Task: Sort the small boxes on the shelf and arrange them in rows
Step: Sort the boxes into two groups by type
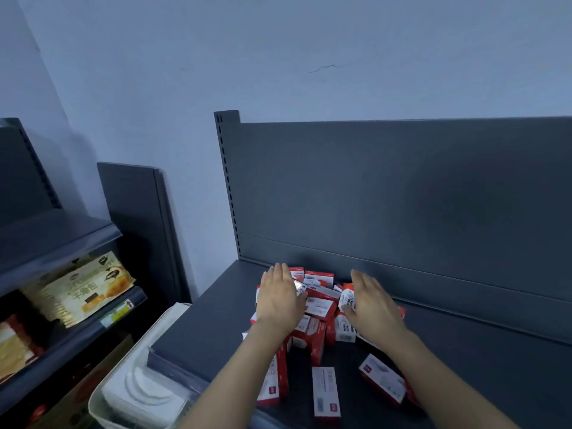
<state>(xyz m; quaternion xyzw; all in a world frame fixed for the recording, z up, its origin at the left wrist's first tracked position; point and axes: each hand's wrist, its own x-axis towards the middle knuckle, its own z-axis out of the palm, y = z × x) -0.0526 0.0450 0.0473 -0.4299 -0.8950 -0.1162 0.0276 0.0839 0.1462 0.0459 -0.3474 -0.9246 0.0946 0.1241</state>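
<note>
L hand (280, 297) & R hand (371, 300) flank the jumbled heap of red-and-white small boxes (320, 308) at the back of the grey shelf (201, 329). Fingers straight, held together, gripping nothing. Risk: a hasty sweep could knock the loose boxes (326, 391) off the front edge.

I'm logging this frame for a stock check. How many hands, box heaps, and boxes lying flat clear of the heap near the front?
Hands: 2, left hand and right hand
Box heaps: 1, the heap, too overlapped to count inside
Flat boxes clear of it: 2, middle box and right box
Total: 5
</note>
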